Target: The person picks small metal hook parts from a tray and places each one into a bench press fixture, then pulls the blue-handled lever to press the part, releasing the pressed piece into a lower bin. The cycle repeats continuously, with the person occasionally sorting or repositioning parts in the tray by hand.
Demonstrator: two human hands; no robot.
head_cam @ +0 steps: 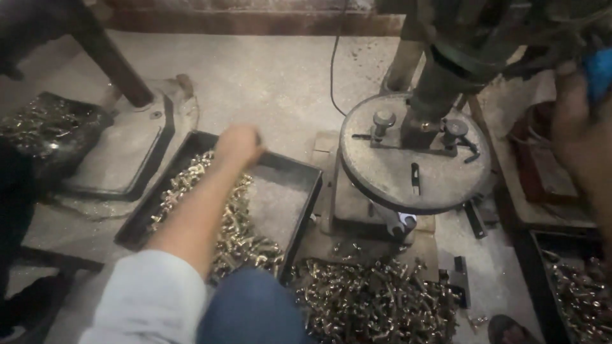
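My left hand (239, 143) is closed into a fist above the far end of a black metal tray (305, 178) that holds several small brass-coloured parts (239, 232). What sits inside the fist is hidden. My right hand (577, 121) is raised at the right edge, blurred, up against a blue handle (600, 71) of the press machine. Its fingers seem wrapped on the handle. The machine's round grey table (414, 162) lies between both hands, with two bolts and a dark column on it.
A heap of brass parts (376, 302) lies on the floor in front of the machine. Another tray of parts (577, 286) is at the right, a dark tray (44, 124) at the left. A cable (333, 64) crosses the concrete floor. My blue-clad knee (252, 309) is at the bottom.
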